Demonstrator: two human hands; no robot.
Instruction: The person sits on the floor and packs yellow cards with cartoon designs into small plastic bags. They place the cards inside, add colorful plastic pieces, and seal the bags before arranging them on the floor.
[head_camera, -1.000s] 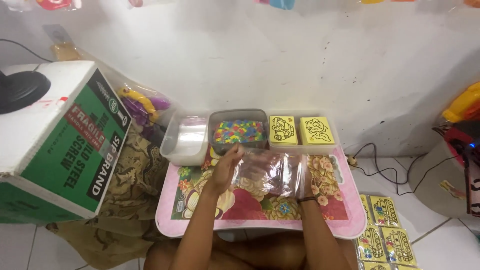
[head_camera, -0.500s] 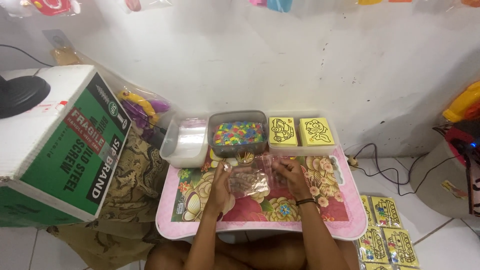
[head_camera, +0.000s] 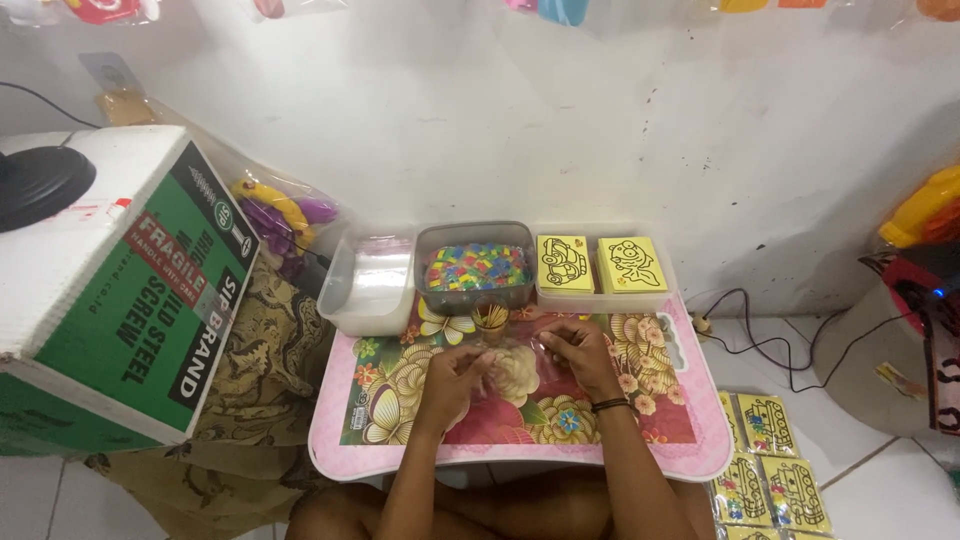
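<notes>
- L hand (head_camera: 452, 378) & R hand (head_camera: 582, 352) meet over mid-bench, slightly toward the far edge, fingers curled in.
- Both grips narrow, each pinching a side of a clear bag (head_camera: 515, 368). The film is thin & see-through, so I can't tell if anything's inside.
- Bag sits low over the floral top of the bench (head_camera: 400, 462), between my hands. Touching the top or just above it: can't tell.
- Step in hand, as I judge it: working the bag w/ both hands, prob. at its mouth.
- Small yellowish item (head_camera: 490, 318) just past the bag, near the far edge; too small to ID.
- Along the far edge, L to R: clear tub (head_camera: 365, 290), grey tub of coloured bits (head_camera: 475, 268), tray w/ two stacks of yellow cards (head_camera: 600, 265).
- More cards (head_camera: 765, 460) on the floor off the R near corner; big box (head_camera: 120, 300) off the L edge.
- Next move, my guess: needs one grip to stay on the slippery film while the other frees up, w/ only a short reach to the far-edge tubs.
</notes>
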